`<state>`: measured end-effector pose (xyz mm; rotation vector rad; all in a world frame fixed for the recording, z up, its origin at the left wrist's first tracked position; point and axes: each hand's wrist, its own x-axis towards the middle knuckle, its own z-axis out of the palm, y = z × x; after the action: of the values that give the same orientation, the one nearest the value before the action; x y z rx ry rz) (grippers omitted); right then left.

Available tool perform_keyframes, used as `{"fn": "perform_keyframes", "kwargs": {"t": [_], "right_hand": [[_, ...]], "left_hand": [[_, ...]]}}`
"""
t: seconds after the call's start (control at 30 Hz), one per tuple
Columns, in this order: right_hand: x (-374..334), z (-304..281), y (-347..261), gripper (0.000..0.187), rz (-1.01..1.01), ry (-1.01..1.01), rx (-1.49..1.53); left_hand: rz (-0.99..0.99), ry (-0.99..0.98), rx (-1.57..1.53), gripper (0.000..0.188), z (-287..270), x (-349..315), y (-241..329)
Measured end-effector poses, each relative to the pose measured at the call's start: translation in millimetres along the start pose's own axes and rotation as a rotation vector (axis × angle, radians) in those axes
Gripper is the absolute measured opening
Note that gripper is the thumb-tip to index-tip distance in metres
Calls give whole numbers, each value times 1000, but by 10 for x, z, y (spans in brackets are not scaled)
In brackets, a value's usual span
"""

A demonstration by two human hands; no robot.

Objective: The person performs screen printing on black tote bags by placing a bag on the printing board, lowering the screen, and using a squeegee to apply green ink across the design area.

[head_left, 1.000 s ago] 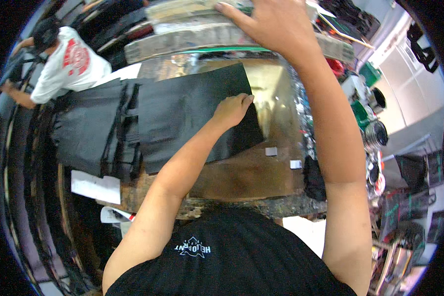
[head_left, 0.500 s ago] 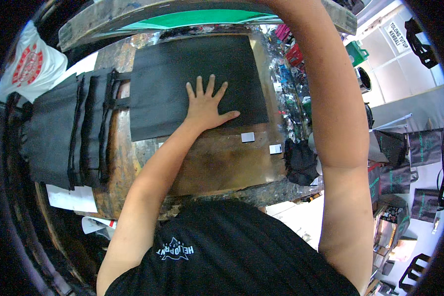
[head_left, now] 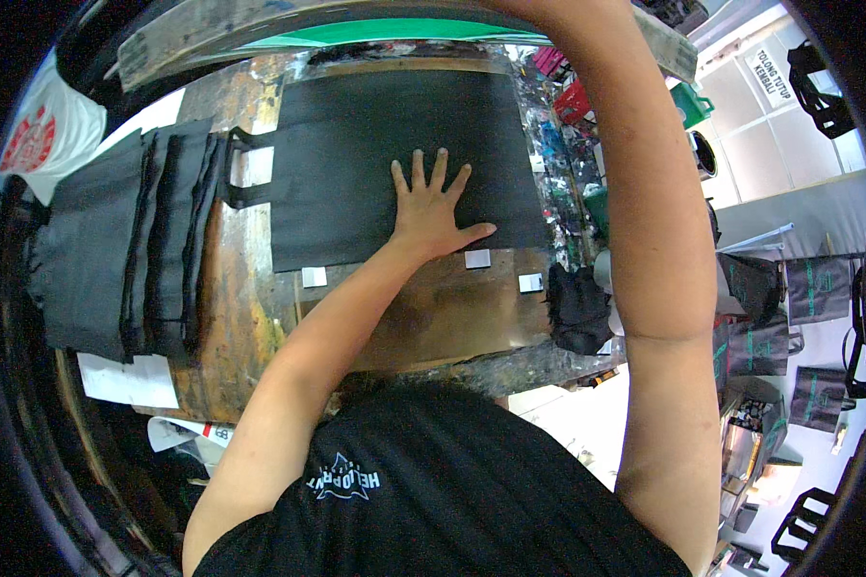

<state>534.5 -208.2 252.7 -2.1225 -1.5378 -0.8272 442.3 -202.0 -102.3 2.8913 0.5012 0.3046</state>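
Note:
My left hand (head_left: 426,213) lies flat on a black fabric bag (head_left: 337,125), its fingers spread and nothing held. The bag rests on a worn brown board (head_left: 423,317), with its looped handle (head_left: 250,197) pointing left. My right arm (head_left: 659,212) reaches up past the bag's right side. The right hand itself is cut off by the top edge, close to a raised wooden frame (head_left: 164,43) with a green sheet (head_left: 375,32) in it. Small white tabs (head_left: 477,259) sit along the bag's near edge.
A stack of black bags (head_left: 87,250) lies at the left over white sheets (head_left: 130,380). A bunched black cloth (head_left: 579,310) is at the board's right. Paint-stained clutter, including a red item (head_left: 573,103), lines the far right edge. Printed dark bags (head_left: 818,288) lie further right.
The bag has slid right under my left hand, and its handle now shows more fully. A white tab at its near left corner has come into view. My right arm stays raised.

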Motion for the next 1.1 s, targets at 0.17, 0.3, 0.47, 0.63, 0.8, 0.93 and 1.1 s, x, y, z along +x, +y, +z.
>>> {"fn": "perform_keyframes", "kwargs": {"t": [0.17, 0.3, 0.47, 0.63, 0.8, 0.93, 1.1], "right_hand": [[-130, 122, -4, 70, -48, 168, -82], [-124, 35, -40, 68, -28, -18, -28], [-434, 68, -94, 62, -51, 67, 5], [-839, 30, -227, 54, -49, 51, 60], [-1324, 187, -314, 50, -92, 181, 24], [-1683, 406, -392, 44, -102, 265, -10], [-2043, 475, -500, 47, -53, 45, 49]], "left_hand": [[-4, 54, 7, 114, -113, -168, 53], [-133, 192, -361, 97, -575, -533, -77], [-322, 562, -917, 56, -1496, -805, -863], [-170, 717, -1455, 83, -2236, -1132, -1322], [-349, 539, -1132, 39, -2352, -1270, -1047], [-366, 577, -1024, 47, -2008, -1453, -1029], [-362, 594, -1077, 64, -1503, -1734, -1045]]}}
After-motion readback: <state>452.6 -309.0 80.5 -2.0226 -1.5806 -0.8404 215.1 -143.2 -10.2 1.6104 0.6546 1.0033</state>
